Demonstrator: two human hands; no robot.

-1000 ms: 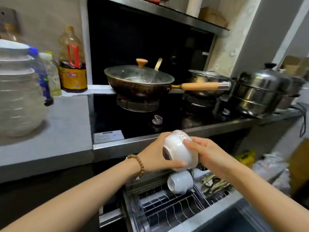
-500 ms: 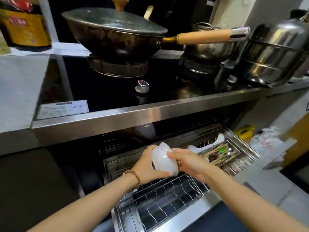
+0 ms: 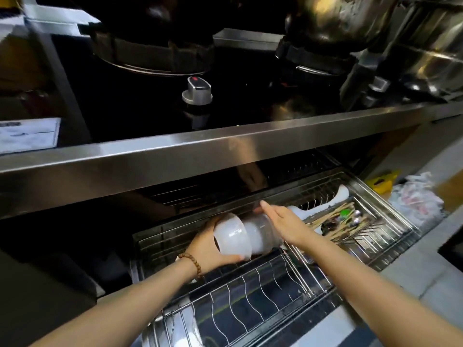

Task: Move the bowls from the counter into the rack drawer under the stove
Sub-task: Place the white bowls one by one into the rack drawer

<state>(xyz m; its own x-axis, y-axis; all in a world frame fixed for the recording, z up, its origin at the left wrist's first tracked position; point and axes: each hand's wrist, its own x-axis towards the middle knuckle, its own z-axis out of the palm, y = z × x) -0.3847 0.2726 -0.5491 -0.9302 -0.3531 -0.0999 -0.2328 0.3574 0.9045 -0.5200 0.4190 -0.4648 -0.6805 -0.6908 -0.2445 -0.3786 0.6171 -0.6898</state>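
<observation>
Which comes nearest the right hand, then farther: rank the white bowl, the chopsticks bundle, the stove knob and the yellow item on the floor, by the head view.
1. white bowl, touching the right hand on its left.
2. chopsticks bundle, just right, in the drawer's cutlery tray.
3. stove knob and yellow item, above-left and far right: too close to call.

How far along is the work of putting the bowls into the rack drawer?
Done: the rack drawer under the stove is pulled open. In hand: the left hand holds the white bowls tilted on their side, low over the wire rack, and the right hand steadies them from the other side. Left: setting them down among the wires and letting go. The counter is out of view, so I cannot tell whether more bowls wait there.
</observation>
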